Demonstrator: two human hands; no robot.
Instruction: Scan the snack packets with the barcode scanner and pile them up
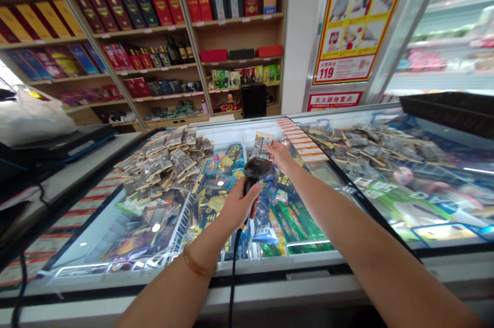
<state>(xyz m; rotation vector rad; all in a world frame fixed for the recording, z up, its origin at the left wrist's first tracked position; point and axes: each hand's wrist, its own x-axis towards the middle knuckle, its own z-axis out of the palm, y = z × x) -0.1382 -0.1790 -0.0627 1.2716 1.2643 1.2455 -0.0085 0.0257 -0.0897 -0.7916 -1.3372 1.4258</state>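
Observation:
My left hand (240,202) is wrapped round the handle of a black barcode scanner (258,167), whose cable (233,271) hangs down over the freezer's front edge. Just beyond the scanner head, my right hand (281,156) grips a small clear packet (262,144) with a tan card top by its right side. The packet's contents look dark and small; I cannot make out what they are. Both hands are above the glass top of a chest freezer (88,243). To the left on the glass lies a heap of similar packets (173,156).
More packets (370,143) are spread over the glass at right, near a black tray (451,112). Bagged frozen goods (297,220) show beneath the glass. At left stand a dark counter device (69,150) and a white plastic bag (33,117). Shelves of boxes (133,9) line the back wall.

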